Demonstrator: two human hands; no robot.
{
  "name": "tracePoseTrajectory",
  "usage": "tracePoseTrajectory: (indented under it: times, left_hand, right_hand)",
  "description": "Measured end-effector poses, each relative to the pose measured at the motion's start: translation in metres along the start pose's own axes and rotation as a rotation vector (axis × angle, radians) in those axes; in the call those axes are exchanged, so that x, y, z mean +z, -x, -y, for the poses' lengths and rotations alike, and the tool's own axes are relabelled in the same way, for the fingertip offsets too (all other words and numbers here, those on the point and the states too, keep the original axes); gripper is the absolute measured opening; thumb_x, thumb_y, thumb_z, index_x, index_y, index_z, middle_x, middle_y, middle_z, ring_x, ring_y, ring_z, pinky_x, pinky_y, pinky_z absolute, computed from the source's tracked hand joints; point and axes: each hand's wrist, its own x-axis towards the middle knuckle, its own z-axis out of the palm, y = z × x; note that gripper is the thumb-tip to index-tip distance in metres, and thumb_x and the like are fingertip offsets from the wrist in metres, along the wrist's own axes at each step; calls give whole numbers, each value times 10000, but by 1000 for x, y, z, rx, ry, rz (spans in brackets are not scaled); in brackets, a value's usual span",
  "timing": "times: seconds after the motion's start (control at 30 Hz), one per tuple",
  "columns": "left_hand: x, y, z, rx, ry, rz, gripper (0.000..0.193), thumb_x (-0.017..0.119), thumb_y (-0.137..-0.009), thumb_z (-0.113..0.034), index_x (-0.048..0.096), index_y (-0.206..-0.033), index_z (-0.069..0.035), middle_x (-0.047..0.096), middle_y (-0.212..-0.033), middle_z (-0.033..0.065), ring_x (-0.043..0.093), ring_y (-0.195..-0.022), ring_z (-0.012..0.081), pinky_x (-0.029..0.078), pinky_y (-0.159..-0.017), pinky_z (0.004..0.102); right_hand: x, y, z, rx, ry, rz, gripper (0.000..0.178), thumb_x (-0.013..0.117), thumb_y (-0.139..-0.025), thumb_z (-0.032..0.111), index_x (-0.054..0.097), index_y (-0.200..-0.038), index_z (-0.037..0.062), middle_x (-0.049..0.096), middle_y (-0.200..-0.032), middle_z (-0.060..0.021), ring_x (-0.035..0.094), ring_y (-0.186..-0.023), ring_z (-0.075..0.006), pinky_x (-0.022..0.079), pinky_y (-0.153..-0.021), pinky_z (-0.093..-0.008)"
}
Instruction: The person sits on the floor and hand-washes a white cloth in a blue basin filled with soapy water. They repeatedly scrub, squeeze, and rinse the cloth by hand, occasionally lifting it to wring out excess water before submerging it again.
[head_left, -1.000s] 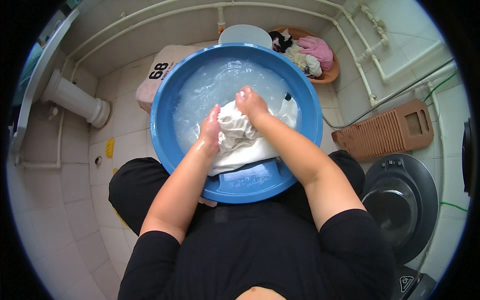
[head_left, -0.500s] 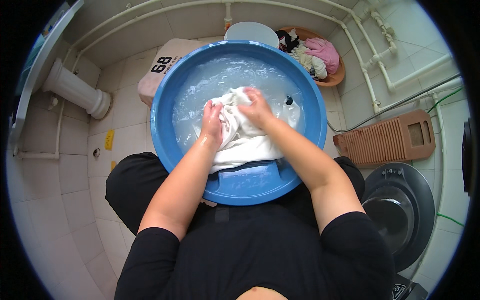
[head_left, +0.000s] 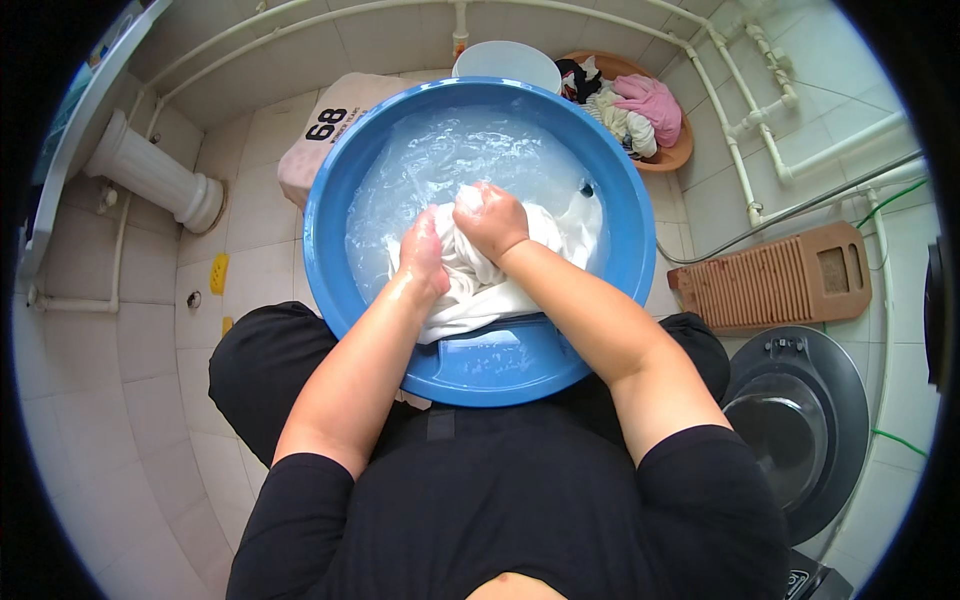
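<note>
A wet white garment (head_left: 470, 305) lies bunched in cloudy water inside a large blue basin (head_left: 632, 250) that rests at my lap. My left hand (head_left: 424, 252) is closed on a fold at the garment's left side. Opposite it, my right hand (head_left: 491, 222) makes a fist around more of the cloth, its knuckles toward the far side. The two hands are close together above the water, with a bit of white fabric showing between them. A part of the garment with a small dark spot (head_left: 587, 189) spreads to the right in the water.
Behind the basin are a white round lid or bucket top (head_left: 507, 64) and a brown tub (head_left: 681, 150) of clothes. A brown washboard (head_left: 775, 277) and a dark grey folded basin (head_left: 800, 430) lie at right. A covered pale stool (head_left: 300, 165) stands far left.
My right hand has gone from loosely spread fingers to a fist on the cloth and shifted slightly left. The bunched fabric between the hands has sunk lower.
</note>
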Motion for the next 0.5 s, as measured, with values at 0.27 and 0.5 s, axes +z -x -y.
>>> tracePoseTrajectory:
  times: [0.27, 0.5]
  left_hand:
    - [6, 12, -8, -162, -92, 19, 615, 402, -848, -578, 508, -1109, -31, 579, -1054, 130, 574, -958, 271, 464, -820, 423]
    - [-10, -6, -1, -7, 35, 60, 594, 585, -816, -231, 321, -1309, -32, 487, -1191, 201, 527, -1049, 307, 445, -886, 423]
  right_hand:
    - [-22, 22, 6, -172, -101, 187, 332, 648, -692, 306, 598, -915, 66, 610, -825, -128, 598, -755, -312, 485, -664, -373]
    - [-44, -25, -80, 316, 386, 40, 397, 584, -775, 299, 540, -1113, 96, 531, -1147, -116, 508, -1054, -291, 409, -876, -383]
